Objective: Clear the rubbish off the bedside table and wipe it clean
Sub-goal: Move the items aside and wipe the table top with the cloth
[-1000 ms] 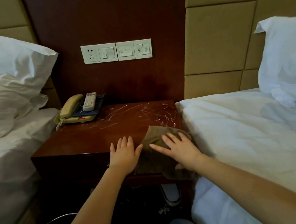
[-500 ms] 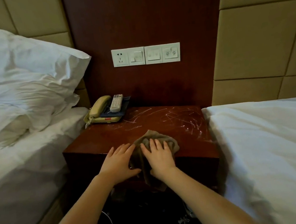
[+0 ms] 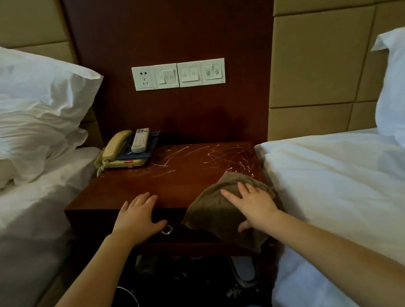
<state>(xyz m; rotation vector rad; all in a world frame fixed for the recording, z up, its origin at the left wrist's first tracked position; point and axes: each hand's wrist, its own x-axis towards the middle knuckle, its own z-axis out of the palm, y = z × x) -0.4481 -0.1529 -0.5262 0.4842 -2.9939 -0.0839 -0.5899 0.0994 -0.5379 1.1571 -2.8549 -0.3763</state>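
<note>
My right hand (image 3: 252, 202) and the brown cloth (image 3: 212, 209) under it have slid from the middle of the front edge out to about 4 o'clock on the bedside table (image 3: 174, 181), and my left hand (image 3: 137, 217), which was right beside the cloth half a second ago, now sits apart from it.

The right hand lies flat on the cloth, fingers straight and spread, pressing it down without closing round it. The thumb lies against the part that hangs over the front edge. The cloth covers the front right corner of the table top and drapes down past the drawer front.

My left hand is also flat and holds nothing. Its fingers rest on the table top at about 7 o'clock, and its thumb reaches down the drawer front, just above a metal ring pull (image 3: 166, 229).

White streaks (image 3: 225, 157) cross the dark wood from 12 to 3 o'clock. At 10 o'clock stands a beige telephone (image 3: 117, 150) with a remote control (image 3: 140, 140) lying on it. A switch panel (image 3: 179, 75) is on the wall above, at 12 o'clock. A metal bin (image 3: 133, 305) stands on the floor at 7 o'clock. White beds flank the table at 9 o'clock (image 3: 20, 207) and 3 o'clock (image 3: 345, 184).
</note>
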